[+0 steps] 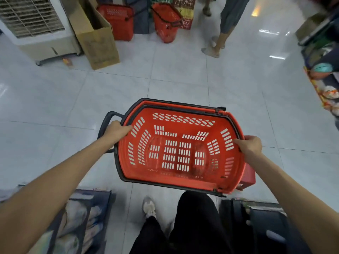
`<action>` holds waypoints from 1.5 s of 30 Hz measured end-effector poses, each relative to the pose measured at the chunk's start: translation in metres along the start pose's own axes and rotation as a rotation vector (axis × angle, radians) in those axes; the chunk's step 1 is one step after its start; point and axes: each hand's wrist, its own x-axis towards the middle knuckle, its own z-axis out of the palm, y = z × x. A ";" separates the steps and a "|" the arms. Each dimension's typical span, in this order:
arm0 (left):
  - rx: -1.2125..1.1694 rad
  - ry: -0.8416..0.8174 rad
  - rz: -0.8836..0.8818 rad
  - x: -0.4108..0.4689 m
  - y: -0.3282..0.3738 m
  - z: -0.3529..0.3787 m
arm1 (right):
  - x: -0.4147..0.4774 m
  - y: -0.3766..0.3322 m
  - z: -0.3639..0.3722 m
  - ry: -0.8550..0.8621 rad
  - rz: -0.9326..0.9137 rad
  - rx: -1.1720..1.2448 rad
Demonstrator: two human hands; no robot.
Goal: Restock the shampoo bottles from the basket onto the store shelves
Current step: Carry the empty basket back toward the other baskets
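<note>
A red plastic basket (183, 114) with black handles hangs in front of me above the tiled floor, and nothing lies inside it. My left hand (117, 132) grips its left rim, fingers curled over the edge. My right hand (250, 145) grips the right rim the same way. No shampoo bottle is in view.
Two more red baskets (119, 22) (166, 22) stand at the back beside a cardboard box (97, 39) and a white cooler (36, 30). A person's legs (220, 33) are at the far centre-right. Stocked shelves (322, 70) line the right edge. Low displays (77, 217) flank my legs.
</note>
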 end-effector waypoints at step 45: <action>-0.322 0.176 -0.189 0.773 0.503 -0.090 | 0.742 -0.678 0.240 -0.380 -0.074 -0.069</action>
